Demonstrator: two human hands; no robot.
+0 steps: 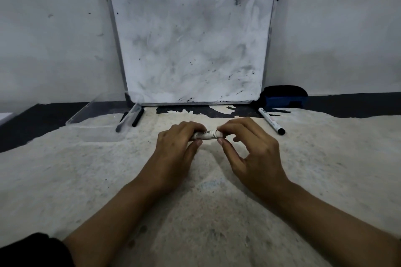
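Thing: we see a marker (207,134), white barrel with a barcode label.
Pose: we read it as level, running left to right.
Place: we find it pinched between left hand (178,144) and right hand (249,149).

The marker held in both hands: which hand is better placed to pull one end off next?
Probably the right hand: its thumb and forefinger pinch only the end of the marker, free to pull away. The left hand wraps the barrel, so it suits steadying.
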